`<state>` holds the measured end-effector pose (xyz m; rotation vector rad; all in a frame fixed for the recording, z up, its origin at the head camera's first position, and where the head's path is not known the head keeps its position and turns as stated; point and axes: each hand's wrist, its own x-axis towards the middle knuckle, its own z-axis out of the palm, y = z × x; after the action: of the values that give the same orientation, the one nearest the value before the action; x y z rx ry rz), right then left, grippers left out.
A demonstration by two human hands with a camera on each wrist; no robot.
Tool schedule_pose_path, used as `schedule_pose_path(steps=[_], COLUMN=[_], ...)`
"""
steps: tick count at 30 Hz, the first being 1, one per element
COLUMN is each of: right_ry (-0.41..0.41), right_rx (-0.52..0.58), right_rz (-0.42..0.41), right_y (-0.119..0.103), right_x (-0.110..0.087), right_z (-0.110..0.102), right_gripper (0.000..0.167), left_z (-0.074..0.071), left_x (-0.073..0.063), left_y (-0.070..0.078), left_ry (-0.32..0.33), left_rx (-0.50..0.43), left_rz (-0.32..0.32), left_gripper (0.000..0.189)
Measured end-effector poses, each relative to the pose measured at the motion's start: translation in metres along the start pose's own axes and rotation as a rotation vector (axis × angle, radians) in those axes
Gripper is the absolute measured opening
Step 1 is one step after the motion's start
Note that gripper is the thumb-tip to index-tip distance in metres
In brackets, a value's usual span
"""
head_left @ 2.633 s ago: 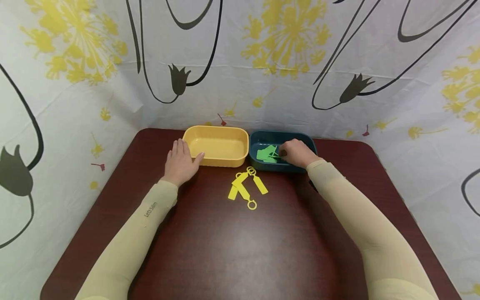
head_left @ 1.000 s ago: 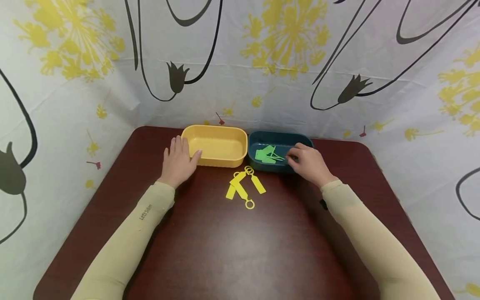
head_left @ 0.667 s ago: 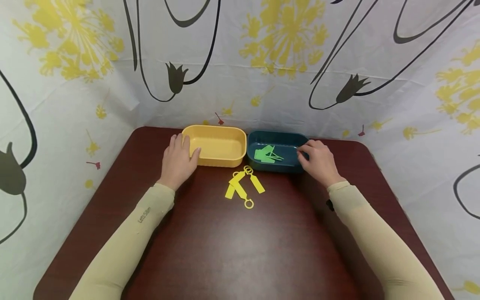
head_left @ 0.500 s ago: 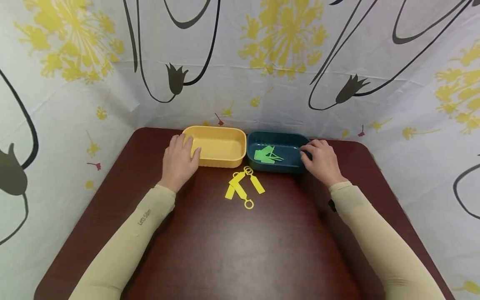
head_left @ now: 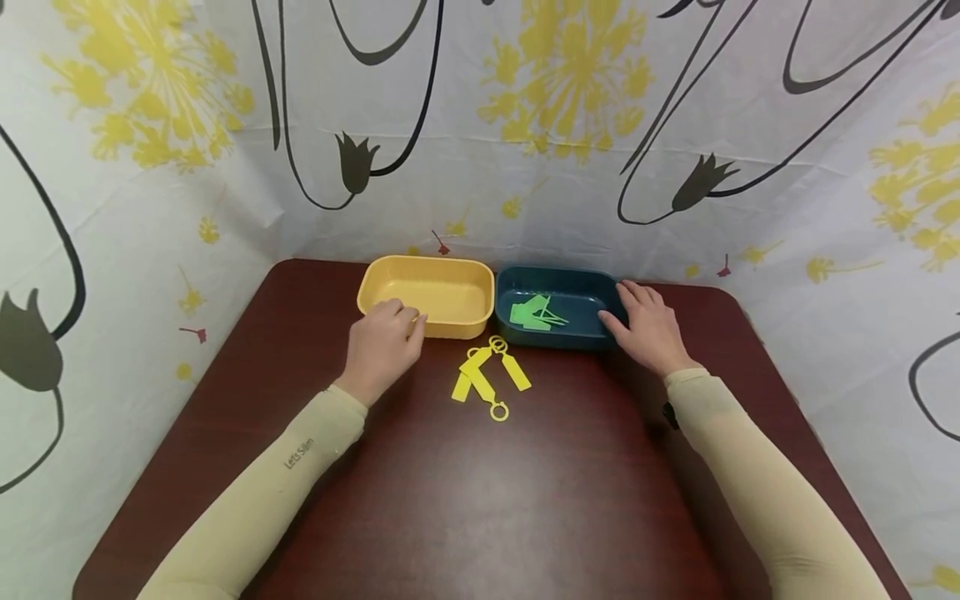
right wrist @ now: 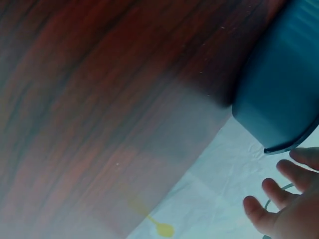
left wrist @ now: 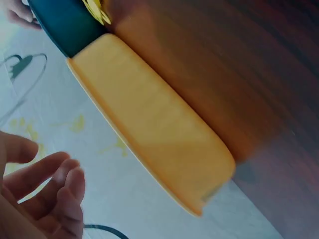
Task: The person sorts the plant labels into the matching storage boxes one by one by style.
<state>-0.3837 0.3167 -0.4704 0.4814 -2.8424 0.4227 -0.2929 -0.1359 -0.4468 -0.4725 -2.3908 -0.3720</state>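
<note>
Near the front left of a yellow tray [head_left: 472, 329], my left hand [head_left: 381, 346] hovers with loosely bent fingers. In the left wrist view nothing shows between those fingers [left wrist: 75, 184], and they look apart from the tray's wall. My right hand [head_left: 651, 332] lies at the right end of a dark teal tray [head_left: 592, 296], its fingers fairly straight and at the rim; it holds nothing. Flat green tags [head_left: 534, 312] with thin strips lie in the left part of the teal tray. In front of the trays, several yellow ring-ended tags [head_left: 480, 379] lie partly overlapping.
Both trays stand side by side at the back of a dark red-brown table [head_left: 480, 500]. A white patterned cloth [head_left: 480, 192] hangs behind the table and along both sides. The yellow tray's visible inside holds no tags.
My right hand has drawn out of the teal tray's inside to its right end, and its fingers have straightened. My left hand has left the yellow tray's left side, moving right and nearer, fingers more bent.
</note>
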Motion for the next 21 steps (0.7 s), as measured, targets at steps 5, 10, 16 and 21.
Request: schedule_pose_path(steps=[5, 10, 16, 21], right_ry=[-0.076, -0.139, -0.177, -0.203], right_rx=[0.014, 0.022, 0.016, 0.028], right_rz=[0.053, 0.084, 0.098, 0.115], right_y=[0.004, 0.006, 0.006, 0.006], right_x=[-0.002, -0.002, -0.001, 0.001], right_z=[0.002, 0.003, 0.004, 0.004], right_gripper=[0.090, 0.096, 0.100, 0.103], left_z=[0.008, 0.017, 0.025, 0.031], left_x=[-0.003, -0.005, -0.004, -0.004], left_y=[0.016, 0.028, 0.036, 0.043], left_ry=[-0.110, -0.214, -0.326, -0.437], left_rx=[-0.034, -0.037, -0.022, 0.000], left_rz=[-0.007, -0.024, -0.057, -0.088], left_gripper=[0.023, 0.023, 0.026, 0.029])
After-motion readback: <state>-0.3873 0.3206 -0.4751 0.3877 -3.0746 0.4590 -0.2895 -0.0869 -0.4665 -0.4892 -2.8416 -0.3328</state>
